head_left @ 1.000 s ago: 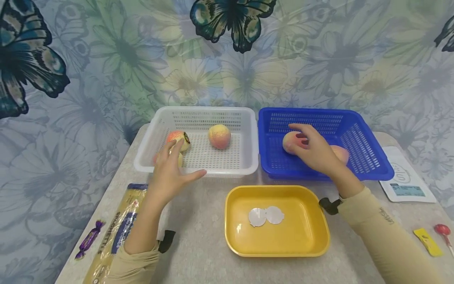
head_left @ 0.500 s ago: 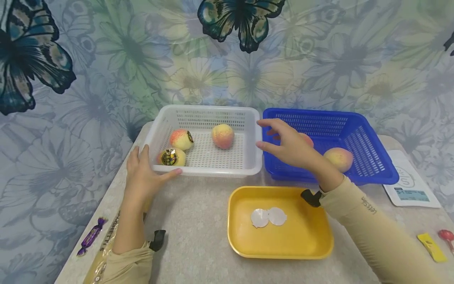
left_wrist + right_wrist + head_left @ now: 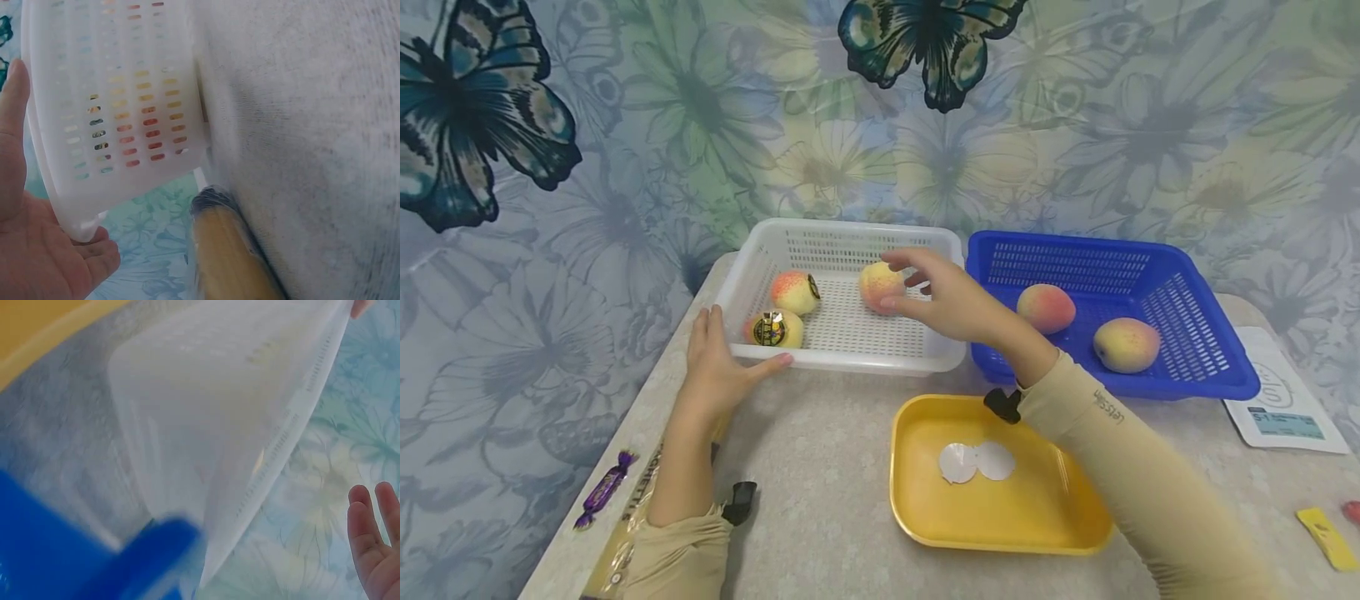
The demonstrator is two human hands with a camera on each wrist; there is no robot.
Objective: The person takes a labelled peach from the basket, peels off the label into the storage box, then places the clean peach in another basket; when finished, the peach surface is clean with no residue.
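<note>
Head view: two peaches (image 3: 1047, 307) lie in my blue basket (image 3: 1195, 367), three in the white basket (image 3: 850, 360). My right hand (image 3: 951, 302), fingers loosely spread, touches the sticker-free peach (image 3: 877, 283); my left hand (image 3: 715, 375), open, steadies the rim.

left arm: long beige sleeve (image 3: 673, 546), bunched at the wrist | black strap tab (image 3: 741, 500) at the cuff | right arm: matching beige sleeve (image 3: 1131, 483), small dark lettering (image 3: 1108, 406) printed near the cuff | black strap tab (image 3: 1002, 403) at the wrist | both hands bare
</note>
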